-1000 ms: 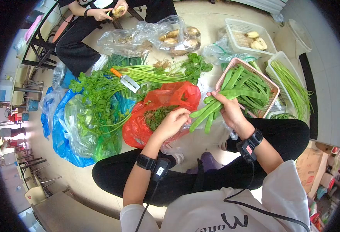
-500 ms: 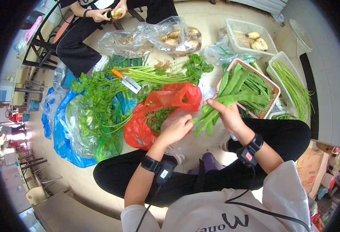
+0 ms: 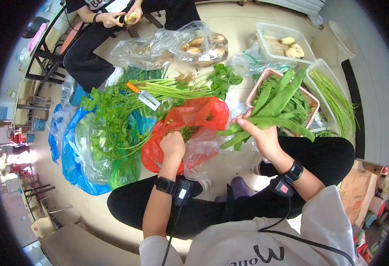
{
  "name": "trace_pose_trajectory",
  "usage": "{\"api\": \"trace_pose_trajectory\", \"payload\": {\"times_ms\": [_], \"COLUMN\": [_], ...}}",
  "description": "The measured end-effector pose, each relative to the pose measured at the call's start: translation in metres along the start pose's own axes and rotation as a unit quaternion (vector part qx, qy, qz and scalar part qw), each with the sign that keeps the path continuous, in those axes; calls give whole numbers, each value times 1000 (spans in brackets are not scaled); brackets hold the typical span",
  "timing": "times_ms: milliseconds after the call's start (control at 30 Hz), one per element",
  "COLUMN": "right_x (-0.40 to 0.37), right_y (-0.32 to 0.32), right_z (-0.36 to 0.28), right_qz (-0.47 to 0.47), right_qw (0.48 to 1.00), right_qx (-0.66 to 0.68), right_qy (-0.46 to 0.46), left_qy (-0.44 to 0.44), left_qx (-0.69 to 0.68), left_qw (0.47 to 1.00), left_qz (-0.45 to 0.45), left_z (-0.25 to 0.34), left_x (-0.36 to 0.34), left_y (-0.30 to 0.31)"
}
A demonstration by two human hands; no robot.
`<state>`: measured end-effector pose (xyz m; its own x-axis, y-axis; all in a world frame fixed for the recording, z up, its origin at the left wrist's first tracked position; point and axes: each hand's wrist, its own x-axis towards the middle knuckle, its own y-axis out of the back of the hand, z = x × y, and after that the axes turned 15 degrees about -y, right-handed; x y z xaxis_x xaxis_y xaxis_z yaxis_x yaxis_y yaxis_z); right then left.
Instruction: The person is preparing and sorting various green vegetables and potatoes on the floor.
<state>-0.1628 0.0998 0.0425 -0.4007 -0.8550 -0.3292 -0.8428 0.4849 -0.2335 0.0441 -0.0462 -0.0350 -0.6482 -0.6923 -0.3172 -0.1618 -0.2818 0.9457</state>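
Note:
My right hand [image 3: 261,135] is wrapped round a bunch of long, flat green beans [image 3: 279,104], which fan out on both sides of it. Below and behind the bunch stands a pink basket [image 3: 316,111] with more green beans in it. My left hand [image 3: 173,145] is over the opening of a red plastic bag [image 3: 212,113]. Its fingers are curled closed, and whatever they may hold is hidden. Green trimmings [image 3: 187,132] show inside the bag beside that hand.
Celery [image 3: 172,88] lies beyond the bag, with an orange-handled peeler or knife [image 3: 145,96] on it. White baskets [image 3: 311,51] stand at right, clear bags [image 3: 203,48] at the back. Blue bags [image 3: 77,155] lie left. Another person's hands [image 3: 122,18] hold a pale root vegetable.
My left hand has moved left, away from the beans and over the red bag. The bunch in my right hand has shifted its spread, and the hand stays nearly in place.

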Motion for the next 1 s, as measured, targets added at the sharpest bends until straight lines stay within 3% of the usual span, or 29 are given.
{"api": "trace_pose_trajectory", "payload": {"times_ms": [67, 167, 200, 233, 333, 400, 533, 633, 733, 900, 1000], "right_x": [8, 13, 16, 18, 20, 20, 23, 26, 30, 30, 30], "right_y": [6, 9, 14, 17, 22, 25, 28, 30, 35, 31, 30], "right_z": [1, -3, -1, 0, 0, 0, 0, 3, 7, 7, 9], "right_qz": [28, 51, 51, 52, 77, 78, 76, 89, 94, 112, 115], "right_qw": [995, 978, 976, 973, 968, 966, 960, 957, 958, 960, 965], "right_qx": [93, 192, 204, 215, 217, 218, 229, 236, 238, 230, 218], "right_qy": [-21, -55, -62, -68, -94, -111, -140, -142, -129, -114, -91], "left_qy": [-20, -206, -203, -193, -173, -152, -128, -93, -101, -130, -158], "left_qx": [-10, -229, -402, -560, -704, -749, -853, -886, -870, -778, -726], "left_qw": [1000, 948, 893, 802, 668, 611, 458, 424, 454, 608, 662], "left_qz": [8, 77, 2, -74, -169, -205, -215, -160, -160, -98, -96], "left_z": [5, 18, 29, 41, 61, 59, 53, 59, 58, 62, 59], "left_x": [-4, -1, -3, -5, -13, -14, -12, -16, -17, -16, -17], "left_y": [5, 8, 11, 15, 23, 23, 20, 27, 32, 11, 10]}}
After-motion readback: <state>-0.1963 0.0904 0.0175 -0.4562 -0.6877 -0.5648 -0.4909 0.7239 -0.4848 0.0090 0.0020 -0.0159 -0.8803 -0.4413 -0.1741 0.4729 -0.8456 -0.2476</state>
